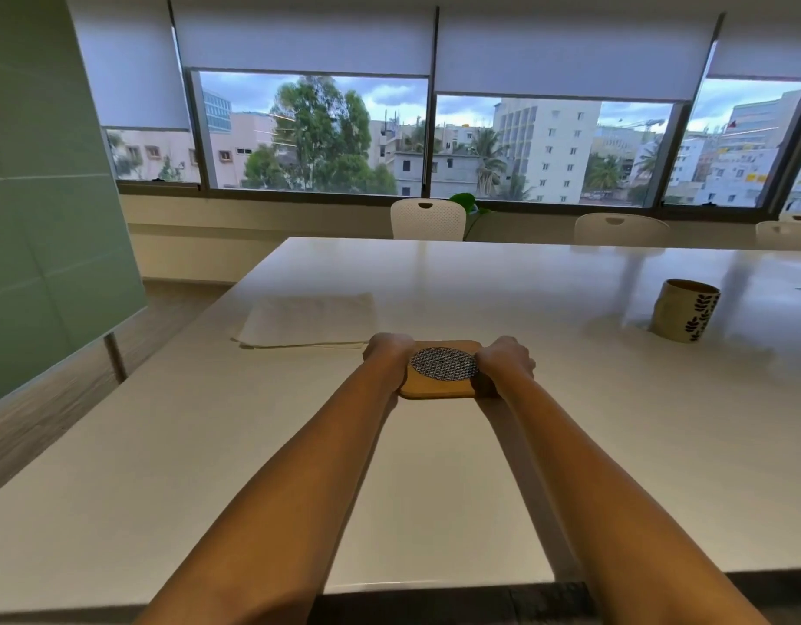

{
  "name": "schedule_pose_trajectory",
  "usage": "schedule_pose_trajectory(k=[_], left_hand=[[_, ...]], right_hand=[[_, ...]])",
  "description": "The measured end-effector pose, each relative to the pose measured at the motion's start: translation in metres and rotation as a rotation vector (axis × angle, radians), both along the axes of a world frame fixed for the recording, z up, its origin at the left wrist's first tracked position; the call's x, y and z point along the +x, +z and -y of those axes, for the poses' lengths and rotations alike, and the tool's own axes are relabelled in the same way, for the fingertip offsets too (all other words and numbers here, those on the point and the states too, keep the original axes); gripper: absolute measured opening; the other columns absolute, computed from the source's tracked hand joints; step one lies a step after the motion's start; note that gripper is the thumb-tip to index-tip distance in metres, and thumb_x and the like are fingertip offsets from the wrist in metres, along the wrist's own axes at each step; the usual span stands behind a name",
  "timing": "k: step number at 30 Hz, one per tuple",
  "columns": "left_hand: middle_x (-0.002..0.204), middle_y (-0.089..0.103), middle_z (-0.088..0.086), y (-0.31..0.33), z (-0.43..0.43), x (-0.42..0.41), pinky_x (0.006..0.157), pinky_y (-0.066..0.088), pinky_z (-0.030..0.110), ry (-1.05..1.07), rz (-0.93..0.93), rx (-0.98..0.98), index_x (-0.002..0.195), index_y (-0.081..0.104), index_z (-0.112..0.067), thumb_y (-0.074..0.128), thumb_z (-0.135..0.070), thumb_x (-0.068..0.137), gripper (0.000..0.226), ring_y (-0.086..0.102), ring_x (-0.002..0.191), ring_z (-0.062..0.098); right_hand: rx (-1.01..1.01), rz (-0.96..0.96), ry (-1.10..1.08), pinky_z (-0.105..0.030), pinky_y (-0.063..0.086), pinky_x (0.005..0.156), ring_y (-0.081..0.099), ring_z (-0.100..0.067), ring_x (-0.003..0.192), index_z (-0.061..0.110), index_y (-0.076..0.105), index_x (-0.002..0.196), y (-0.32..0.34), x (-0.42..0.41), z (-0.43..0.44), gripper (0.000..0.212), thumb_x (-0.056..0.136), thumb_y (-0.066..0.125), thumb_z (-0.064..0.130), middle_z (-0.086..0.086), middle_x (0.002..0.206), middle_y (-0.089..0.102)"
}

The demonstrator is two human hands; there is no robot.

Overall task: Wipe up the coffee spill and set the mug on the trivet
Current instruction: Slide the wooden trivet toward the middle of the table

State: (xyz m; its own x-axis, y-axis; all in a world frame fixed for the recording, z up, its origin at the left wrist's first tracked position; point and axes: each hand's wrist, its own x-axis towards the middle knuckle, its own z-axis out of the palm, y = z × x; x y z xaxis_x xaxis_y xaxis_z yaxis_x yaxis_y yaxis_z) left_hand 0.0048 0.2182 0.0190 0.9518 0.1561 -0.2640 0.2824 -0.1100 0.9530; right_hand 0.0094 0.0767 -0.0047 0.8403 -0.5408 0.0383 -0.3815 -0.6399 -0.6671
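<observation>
A square wooden trivet with a round patterned disc in its middle lies flat on the white table. My left hand grips its left edge and my right hand grips its right edge. A cream mug with dark blue leaf prints stands upright far to the right, well apart from both hands. A folded white cloth lies just behind and left of the trivet. I cannot make out any coffee spill on the tabletop.
White chairs stand along the table's far side under a wide window. A green glass partition rises at the left. The table's near edge is just in front of me.
</observation>
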Motion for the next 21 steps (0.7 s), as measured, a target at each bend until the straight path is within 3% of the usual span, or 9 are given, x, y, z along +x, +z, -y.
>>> schedule_pose_trajectory(k=[2, 4, 6, 10, 14, 21], left_hand=[[0.082, 0.051, 0.009, 0.002, -0.001, 0.002, 0.07, 0.049, 0.025, -0.001, 0.002, -0.073, 0.132, 0.046, 0.006, 0.044, -0.004, 0.095, 0.038, 0.055, 0.074, 0.018], [0.097, 0.053, 0.014, 0.002, -0.001, 0.0, 0.092, 0.052, 0.029, 0.066, -0.024, -0.106, 0.13, 0.045, 0.007, 0.041, -0.003, 0.097, 0.036, 0.062, 0.097, 0.022], [0.111, 0.057, 0.017, 0.0, -0.013, 0.009, 0.101, 0.046, 0.031, 0.063, -0.061, -0.132, 0.13, 0.045, 0.008, 0.039, -0.002, 0.097, 0.035, 0.059, 0.11, 0.022], [0.131, 0.056, 0.022, 0.001, -0.012, 0.008, 0.104, 0.046, 0.038, 0.132, -0.041, -0.221, 0.131, 0.045, 0.011, 0.038, 0.0, 0.095, 0.038, 0.056, 0.121, 0.031], [0.136, 0.052, 0.023, 0.006, -0.012, 0.01, 0.106, 0.044, 0.041, 0.142, -0.026, -0.287, 0.133, 0.042, 0.012, 0.04, 0.0, 0.095, 0.041, 0.053, 0.124, 0.034], [0.131, 0.055, 0.024, 0.027, 0.0, 0.018, 0.102, 0.048, 0.041, 0.074, 0.041, -0.229, 0.13, 0.046, 0.011, 0.048, 0.002, 0.091, 0.04, 0.057, 0.12, 0.034]], right_hand=[[0.043, 0.008, -0.008, -0.034, 0.04, 0.078, 0.052, -0.031, 0.11, 0.006, 0.056, 0.108, 0.003, 0.0, 0.002, 0.026, 0.092, 0.053, 0.026, -0.015, 0.117, 0.059], [0.106, 0.01, -0.014, -0.035, 0.041, 0.08, 0.052, -0.031, 0.11, 0.006, 0.055, 0.103, 0.004, 0.002, 0.005, 0.024, 0.092, 0.054, 0.027, -0.015, 0.116, 0.06], [0.158, 0.026, -0.052, -0.037, 0.045, 0.085, 0.053, -0.032, 0.109, 0.005, 0.055, 0.106, 0.004, 0.003, -0.008, 0.026, 0.091, 0.054, 0.026, -0.015, 0.115, 0.06], [0.217, 0.045, -0.068, -0.036, 0.044, 0.084, 0.053, -0.032, 0.109, 0.004, 0.058, 0.108, 0.007, 0.005, -0.006, 0.025, 0.09, 0.058, 0.021, -0.016, 0.114, 0.06], [0.237, 0.083, -0.062, -0.041, 0.047, 0.098, 0.056, -0.033, 0.11, 0.001, 0.059, 0.11, 0.017, 0.008, -0.004, 0.027, 0.089, 0.059, 0.018, -0.018, 0.115, 0.062], [0.34, 0.184, -0.096, -0.043, 0.047, 0.099, 0.055, -0.033, 0.111, 0.001, 0.055, 0.104, 0.037, 0.009, 0.015, 0.021, 0.091, 0.054, 0.017, -0.017, 0.103, 0.057]])
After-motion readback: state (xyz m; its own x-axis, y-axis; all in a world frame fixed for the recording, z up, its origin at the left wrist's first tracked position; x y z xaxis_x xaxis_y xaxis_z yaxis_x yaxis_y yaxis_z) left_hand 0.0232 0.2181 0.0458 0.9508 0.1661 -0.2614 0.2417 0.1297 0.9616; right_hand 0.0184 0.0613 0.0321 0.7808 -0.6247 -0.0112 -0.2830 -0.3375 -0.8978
